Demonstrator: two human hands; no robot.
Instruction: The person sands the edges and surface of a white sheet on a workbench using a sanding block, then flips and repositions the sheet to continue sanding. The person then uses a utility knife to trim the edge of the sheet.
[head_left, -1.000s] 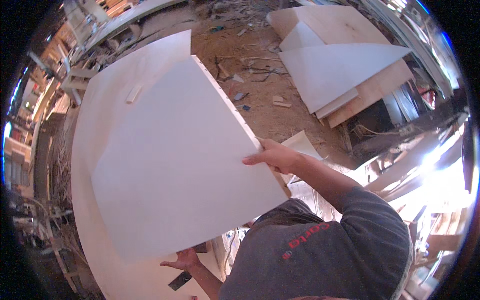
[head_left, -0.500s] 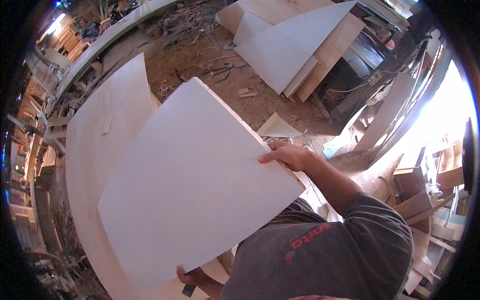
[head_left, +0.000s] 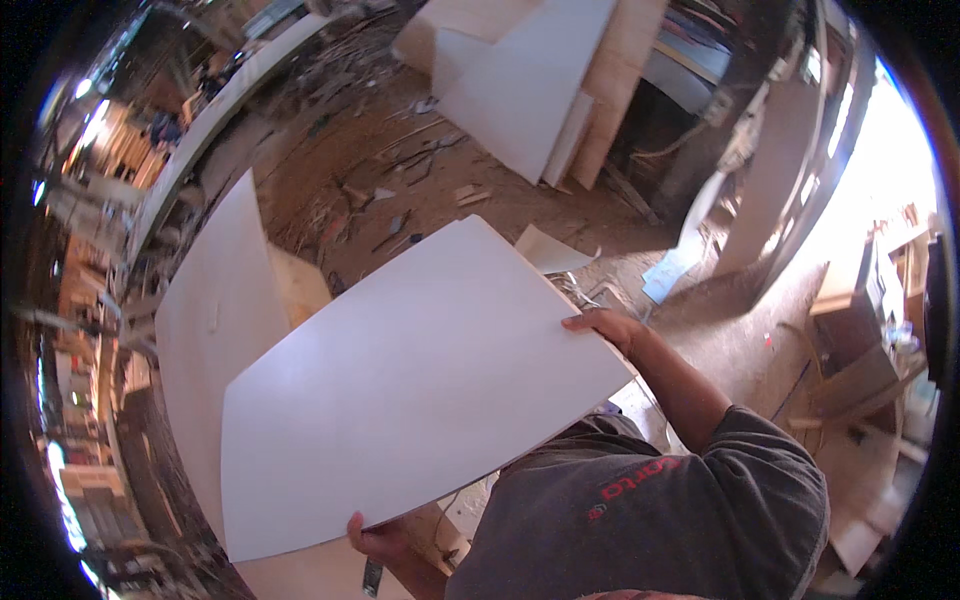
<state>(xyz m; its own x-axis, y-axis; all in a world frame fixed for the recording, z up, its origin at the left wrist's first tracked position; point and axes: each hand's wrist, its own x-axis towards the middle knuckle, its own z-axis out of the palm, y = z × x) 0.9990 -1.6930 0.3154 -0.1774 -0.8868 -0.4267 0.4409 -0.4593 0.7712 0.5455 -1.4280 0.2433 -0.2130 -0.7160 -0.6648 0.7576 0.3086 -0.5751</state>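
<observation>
Both my hands hold a large white-faced board [head_left: 420,390] by its edges, its broad face up. My right hand [head_left: 612,328] grips the right edge near the corner, thumb on top and fingers mostly hidden beneath. At the near edge my left hand [head_left: 382,538] clasps the board, thumb at the rim and the other fingers largely out of sight. Behind and below it is a bigger pale sheet [head_left: 195,330], partly covered by the board. A small dark object [head_left: 372,577] is beside my left hand; its kind is unclear.
White and wood-coloured panels [head_left: 525,85] lean together at the far side. Scraps litter the brown floor [head_left: 340,205], with a pale curled offcut [head_left: 552,250] past the board. Wooden box-like pieces [head_left: 855,330] stand at right. A long pale plank [head_left: 215,115] runs along the far left.
The board has tilted flatter and its far corner has come nearer and to the right, hiding its thick edge. Both hands keep their hold. The whole view has shifted.
</observation>
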